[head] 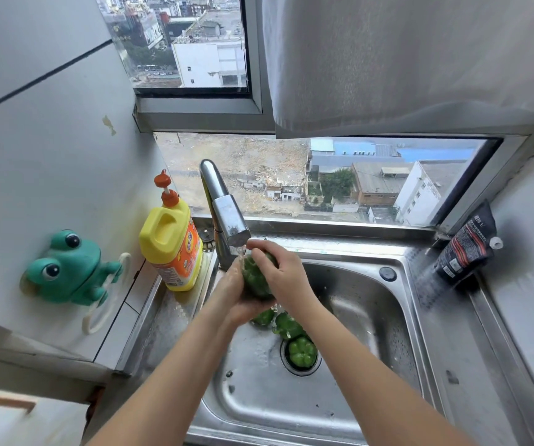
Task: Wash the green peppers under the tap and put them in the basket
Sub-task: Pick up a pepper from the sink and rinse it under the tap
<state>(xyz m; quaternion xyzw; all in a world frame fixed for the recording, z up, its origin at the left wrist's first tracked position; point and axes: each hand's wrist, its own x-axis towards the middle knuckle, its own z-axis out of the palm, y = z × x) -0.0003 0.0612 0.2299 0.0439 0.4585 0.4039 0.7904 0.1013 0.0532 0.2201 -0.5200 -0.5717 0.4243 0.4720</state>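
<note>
I hold one green pepper (255,278) under the running tap (227,217), above the steel sink (372,317). My left hand (236,297) cups it from below and the left. My right hand (280,272) wraps over its top and right side. Water falls from the spout onto the pepper's top. Three more green peppers lie in the sink below my hands: one (264,317) partly hidden under my left hand, one (288,326) beside it, and one (302,350) sitting on the drain. No basket is in view.
A yellow detergent bottle (172,249) with an orange pump stands on the sink's left ledge. A green frog holder (69,272) hangs on the left wall. A black pouch (467,249) leans at the sink's right rear corner. A window runs behind the tap.
</note>
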